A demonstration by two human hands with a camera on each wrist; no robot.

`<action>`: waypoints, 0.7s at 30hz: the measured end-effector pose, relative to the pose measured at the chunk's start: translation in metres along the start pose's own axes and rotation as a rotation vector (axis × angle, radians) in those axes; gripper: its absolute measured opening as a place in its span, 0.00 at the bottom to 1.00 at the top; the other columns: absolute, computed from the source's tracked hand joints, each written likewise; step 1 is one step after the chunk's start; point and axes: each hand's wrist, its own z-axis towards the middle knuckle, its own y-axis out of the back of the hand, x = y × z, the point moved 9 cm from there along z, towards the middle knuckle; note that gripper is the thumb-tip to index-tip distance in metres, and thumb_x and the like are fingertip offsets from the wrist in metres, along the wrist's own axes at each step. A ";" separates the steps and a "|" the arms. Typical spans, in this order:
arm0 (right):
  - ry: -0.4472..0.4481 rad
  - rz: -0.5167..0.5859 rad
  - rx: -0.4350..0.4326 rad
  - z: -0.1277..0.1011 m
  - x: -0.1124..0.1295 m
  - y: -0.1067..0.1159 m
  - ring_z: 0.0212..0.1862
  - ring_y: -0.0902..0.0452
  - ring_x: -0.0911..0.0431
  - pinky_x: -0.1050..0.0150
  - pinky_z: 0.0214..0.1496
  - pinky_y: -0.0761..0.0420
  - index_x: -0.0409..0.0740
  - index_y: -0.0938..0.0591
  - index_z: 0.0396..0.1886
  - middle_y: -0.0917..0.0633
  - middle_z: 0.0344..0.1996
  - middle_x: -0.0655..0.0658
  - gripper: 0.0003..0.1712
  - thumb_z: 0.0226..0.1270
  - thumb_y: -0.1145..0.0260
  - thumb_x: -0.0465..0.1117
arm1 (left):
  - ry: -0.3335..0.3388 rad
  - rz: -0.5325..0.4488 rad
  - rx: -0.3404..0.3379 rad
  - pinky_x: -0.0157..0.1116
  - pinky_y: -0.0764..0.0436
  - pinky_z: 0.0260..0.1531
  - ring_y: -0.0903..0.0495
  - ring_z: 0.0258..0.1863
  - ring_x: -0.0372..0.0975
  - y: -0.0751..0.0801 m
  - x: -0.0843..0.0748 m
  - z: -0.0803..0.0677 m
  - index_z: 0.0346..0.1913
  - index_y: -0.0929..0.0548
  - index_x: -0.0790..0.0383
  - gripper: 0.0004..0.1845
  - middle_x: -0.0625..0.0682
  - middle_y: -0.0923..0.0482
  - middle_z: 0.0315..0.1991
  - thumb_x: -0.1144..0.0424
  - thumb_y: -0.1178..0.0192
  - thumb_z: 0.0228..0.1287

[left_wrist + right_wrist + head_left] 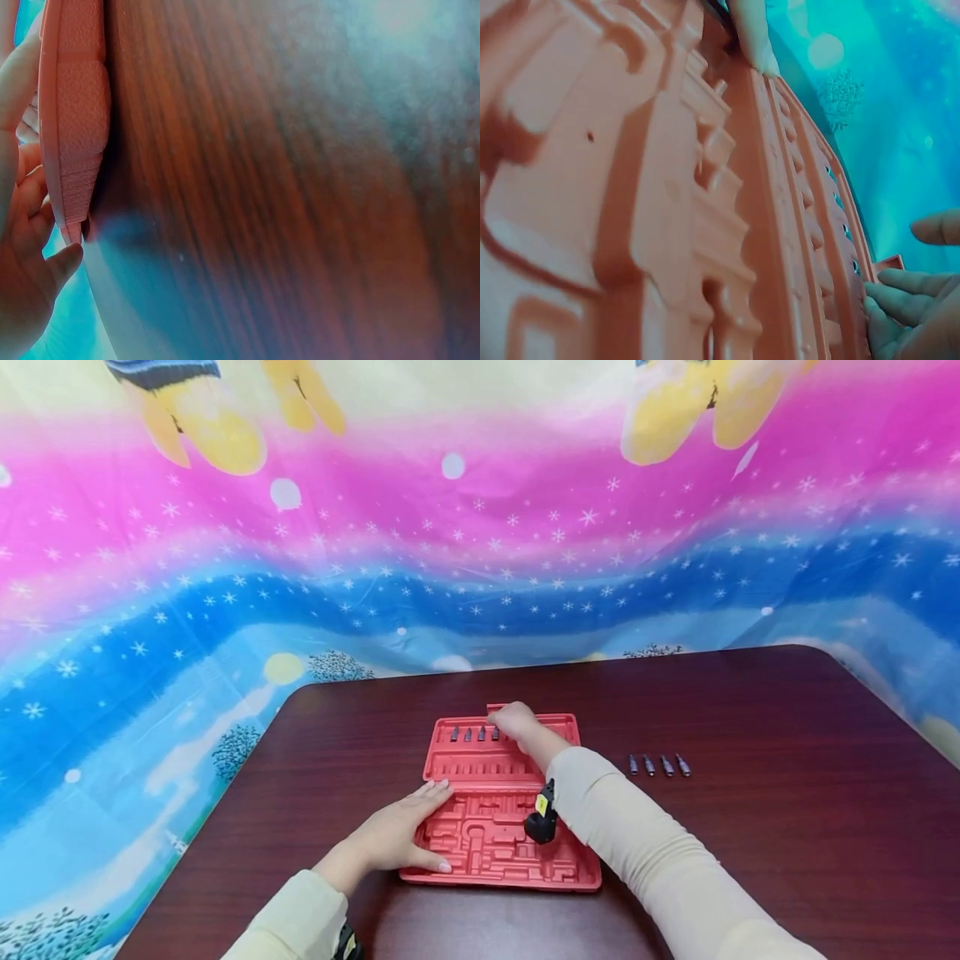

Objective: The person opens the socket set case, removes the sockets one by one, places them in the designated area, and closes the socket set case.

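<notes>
Glossy wood table [750, 827], ribbed red plastic tray [487, 852]

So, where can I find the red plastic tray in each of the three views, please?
Head view: the red tray lies at table centre, with the left hand resting flat on its left edge.
Left wrist view: only its edge shows, at far left, beside the fingers.
Right wrist view: its moulded surface fills the left and centre.
Shared landmark: the dark wooden table, seen plainly in the head and left wrist views.
</notes>
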 end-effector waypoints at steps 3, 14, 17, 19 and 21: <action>-0.039 0.091 -0.047 0.002 -0.005 0.002 0.41 0.33 0.52 0.60 0.43 0.29 0.34 0.24 0.42 0.26 0.39 0.42 0.13 0.61 0.46 0.38 | -0.005 0.005 0.000 0.44 0.42 0.56 0.55 0.64 0.41 -0.001 -0.001 0.000 0.66 0.46 0.55 0.55 0.49 0.51 0.65 0.29 0.45 0.33; 0.007 0.065 -0.055 0.011 0.000 0.004 0.31 0.32 0.55 0.63 0.35 0.29 0.34 0.24 0.28 0.24 0.30 0.44 0.06 0.59 0.45 0.33 | 0.012 0.005 -0.008 0.44 0.40 0.54 0.54 0.64 0.40 0.000 -0.002 0.000 0.65 0.45 0.54 0.54 0.48 0.50 0.65 0.29 0.44 0.33; 0.019 0.041 -0.055 0.014 -0.001 0.004 0.32 0.31 0.55 0.63 0.34 0.28 0.34 0.22 0.28 0.24 0.34 0.43 0.05 0.57 0.44 0.31 | 0.008 0.013 -0.016 0.43 0.40 0.54 0.54 0.64 0.40 0.001 -0.001 -0.001 0.65 0.45 0.54 0.54 0.48 0.50 0.65 0.29 0.44 0.33; 0.015 0.017 -0.066 0.016 -0.002 0.004 0.28 0.31 0.55 0.65 0.29 0.29 0.35 0.23 0.23 0.24 0.28 0.44 0.05 0.55 0.43 0.31 | 0.007 0.017 -0.019 0.43 0.40 0.54 0.54 0.64 0.40 0.002 0.000 -0.001 0.65 0.45 0.54 0.54 0.48 0.50 0.65 0.28 0.45 0.33; 0.009 -0.018 -0.080 0.018 -0.004 0.005 0.26 0.33 0.54 0.67 0.25 0.30 0.37 0.23 0.19 0.26 0.23 0.45 0.05 0.53 0.41 0.31 | 0.005 0.023 -0.020 0.43 0.40 0.54 0.54 0.64 0.40 0.002 0.000 -0.001 0.65 0.45 0.54 0.54 0.48 0.50 0.65 0.28 0.45 0.33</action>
